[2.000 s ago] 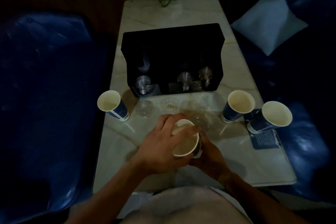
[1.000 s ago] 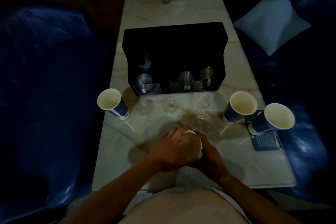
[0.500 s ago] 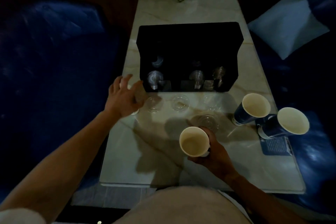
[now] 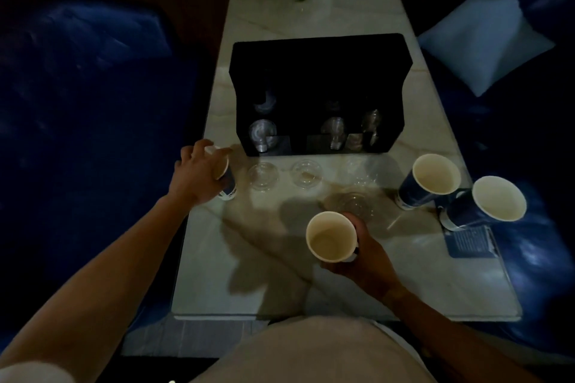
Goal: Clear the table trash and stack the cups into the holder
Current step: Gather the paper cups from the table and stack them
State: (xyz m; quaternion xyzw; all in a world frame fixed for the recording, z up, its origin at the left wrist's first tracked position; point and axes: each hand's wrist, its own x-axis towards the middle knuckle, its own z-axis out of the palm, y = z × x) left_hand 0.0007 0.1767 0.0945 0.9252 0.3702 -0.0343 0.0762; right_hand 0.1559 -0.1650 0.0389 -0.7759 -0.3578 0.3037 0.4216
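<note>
Left hand [image 4: 199, 176] clamped over a blue paper cup [image 4: 226, 182] at the black cup holder's [image 4: 317, 71] near-left corner; right hand [image 4: 362, 253] grips another paper cup [image 4: 330, 236] over the worktop [image 4: 242, 274], nearer the person than the holder.

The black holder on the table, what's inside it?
Inside the black holder, clear plastic cups lie in the front slots, at left, middle and right. The compartments further back are too dark to tell.
</note>
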